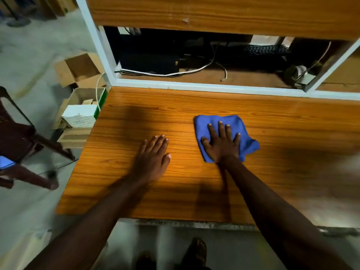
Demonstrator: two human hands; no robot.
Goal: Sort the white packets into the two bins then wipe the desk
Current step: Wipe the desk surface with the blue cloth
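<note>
Two hands [153, 154] [222, 145], one blue cloth [247, 141], one surface [120, 182], one chair [17, 137], perhaps three cardboard boxes [78, 69].

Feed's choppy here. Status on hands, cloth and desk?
Right hand flat on blue cloth, pressing it to desk. Left hand flat, empty. No packets or bins visible on desk.

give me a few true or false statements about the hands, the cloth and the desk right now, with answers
1. The right hand presses flat on the blue cloth. True.
2. The left hand grips a white packet. False: it lies flat and bare on the desk.
3. The cloth is red. False: it is blue.
4. No white packets show on the desk. True.
5. The two hands touch each other. False: they lie apart.
</note>
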